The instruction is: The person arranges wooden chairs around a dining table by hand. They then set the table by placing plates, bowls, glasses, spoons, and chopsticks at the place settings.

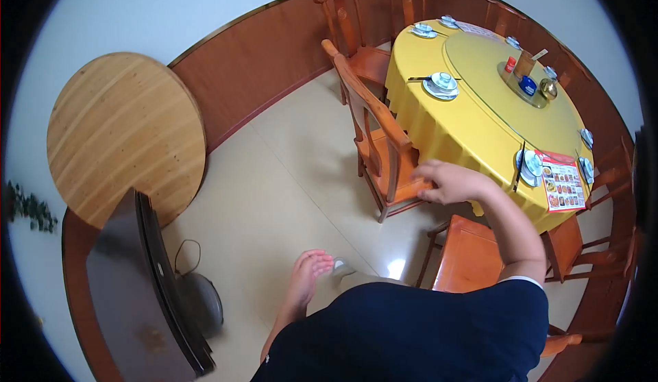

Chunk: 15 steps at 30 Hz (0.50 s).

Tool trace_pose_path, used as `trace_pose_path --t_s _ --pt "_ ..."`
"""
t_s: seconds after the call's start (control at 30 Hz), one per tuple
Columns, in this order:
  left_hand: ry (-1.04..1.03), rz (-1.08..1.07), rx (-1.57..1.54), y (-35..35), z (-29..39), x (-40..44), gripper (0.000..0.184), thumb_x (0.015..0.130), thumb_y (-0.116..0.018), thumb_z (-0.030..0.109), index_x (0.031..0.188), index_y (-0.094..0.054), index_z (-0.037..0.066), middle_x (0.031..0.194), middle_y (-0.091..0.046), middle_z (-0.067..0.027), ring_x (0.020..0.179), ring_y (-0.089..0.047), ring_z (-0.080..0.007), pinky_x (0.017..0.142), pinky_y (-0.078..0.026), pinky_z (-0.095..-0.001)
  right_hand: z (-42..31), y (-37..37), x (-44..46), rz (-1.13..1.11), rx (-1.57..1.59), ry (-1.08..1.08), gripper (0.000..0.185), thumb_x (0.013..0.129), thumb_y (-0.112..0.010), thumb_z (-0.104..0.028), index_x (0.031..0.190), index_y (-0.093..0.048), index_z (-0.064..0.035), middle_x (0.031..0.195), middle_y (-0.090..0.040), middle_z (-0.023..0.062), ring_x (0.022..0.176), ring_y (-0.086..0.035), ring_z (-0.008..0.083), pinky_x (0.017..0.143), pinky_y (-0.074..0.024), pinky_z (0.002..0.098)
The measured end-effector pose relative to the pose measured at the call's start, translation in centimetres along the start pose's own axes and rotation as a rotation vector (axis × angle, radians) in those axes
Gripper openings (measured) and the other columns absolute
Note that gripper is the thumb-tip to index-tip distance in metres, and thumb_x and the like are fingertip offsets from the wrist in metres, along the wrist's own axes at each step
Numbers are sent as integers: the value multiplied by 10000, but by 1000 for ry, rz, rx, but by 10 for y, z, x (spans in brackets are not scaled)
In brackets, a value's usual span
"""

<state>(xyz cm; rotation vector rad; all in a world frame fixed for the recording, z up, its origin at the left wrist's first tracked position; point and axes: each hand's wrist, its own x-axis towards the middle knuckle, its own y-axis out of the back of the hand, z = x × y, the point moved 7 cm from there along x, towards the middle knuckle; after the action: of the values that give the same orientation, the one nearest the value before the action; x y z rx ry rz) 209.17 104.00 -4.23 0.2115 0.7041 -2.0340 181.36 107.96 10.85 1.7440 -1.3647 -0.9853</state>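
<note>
My left hand (312,272) is low in the view, over the tiled floor, with its fingers stretched out and nothing in them. Farther right and higher, my right hand (449,181) hangs in front of a wooden chair (384,149), its fingers apart and curved, holding nothing. Whether its fingertips touch the chair seat I cannot tell. Beyond that hand stands a round table with a yellow cloth (439,121), with a bowl on plates (442,84) near its left edge. Another wooden chair (469,255) is below my right forearm.
A round wooden board (127,135) leans at the wall on the left. A dark screen-like panel (133,293) stands before it, with a dark round object (200,304) beside it. The table bears a glass turntable (480,74) and a printed menu (563,183).
</note>
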Motion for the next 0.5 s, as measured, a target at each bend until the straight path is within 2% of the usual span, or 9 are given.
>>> trace_pose_path --t_s 0.03,0.07,0.1,0.13,0.2,0.27,0.33,0.43,0.5 --pt "29 -2 8 10 17 12 237 815 -371 132 970 -430 -36 884 -531 -156 825 -536 -218 768 -416 -300 11 10 16 171 26 -64 398 721 -559 -174 1073 -433 -36 1002 -452 142 855 -502 232 772 -409 311" --pt "-61 -40 -2 19 44 25 243 819 -368 144 971 -429 -35 879 -531 -153 818 -537 -220 764 -417 -299 11 3 28 154 44 -87 398 721 -559 -174 1073 -433 -36 1002 -452 142 855 -502 232 772 -409 311" --pt "-164 -88 -20 23 73 41 249 822 -365 155 972 -428 -34 874 -531 -150 811 -537 -221 761 -418 -299 21 12 35 343 220 -208 428 713 -571 -147 1095 -407 -46 1036 -433 143 891 -482 234 788 -400 311" --pt "-144 -97 -29 33 86 59 249 822 -365 155 972 -428 -34 874 -531 -150 811 -537 -221 761 -418 -299 32 18 36 535 390 -330 464 705 -583 -120 1117 -381 -56 1070 -414 145 927 -462 235 803 -391 311" --pt "-184 -73 -77 56 113 95 292 836 -342 207 980 -431 -31 885 -525 -161 831 -525 -251 788 -412 -348 59 -4 49 555 494 -381 564 682 -613 -78 1163 -320 -69 1104 -376 120 943 -444 184 790 -386 273" --pt "-165 -97 -100 60 133 132 299 834 -351 218 984 -426 -29 889 -522 -159 840 -522 -240 782 -410 -338 94 -32 54 886 1069 -214 627 650 -653 -98 1174 -309 -70 1121 -374 104 984 -417 173 805 -364 281" --pt "-144 -123 -124 62 149 172 306 833 -359 230 987 -420 -27 893 -520 -157 848 -520 -229 775 -409 -328 93 -46 59 1005 983 -208 756 605 -701 -154 1211 -259 -65 1191 -336 93 1074 -357 192 885 -284 319" --pt "-30 -245 -135 57 163 246 314 831 -363 240 997 -416 -20 902 -516 -156 863 -510 -232 785 -401 -341 87 -60 79 1243 977 -192 758 608 -702 -180 1210 -260 -50 1186 -352 96 1100 -342 205 920 -249 320" --pt "-37 -356 -86 47 186 305 343 846 -318 253 1032 -408 -21 964 -495 -166 931 -477 -249 827 -383 -358 92 -72 87 1520 1186 -204 685 659 -662 -221 1193 -277 -31 1176 -372 116 1115 -331 215 952 -212 329"
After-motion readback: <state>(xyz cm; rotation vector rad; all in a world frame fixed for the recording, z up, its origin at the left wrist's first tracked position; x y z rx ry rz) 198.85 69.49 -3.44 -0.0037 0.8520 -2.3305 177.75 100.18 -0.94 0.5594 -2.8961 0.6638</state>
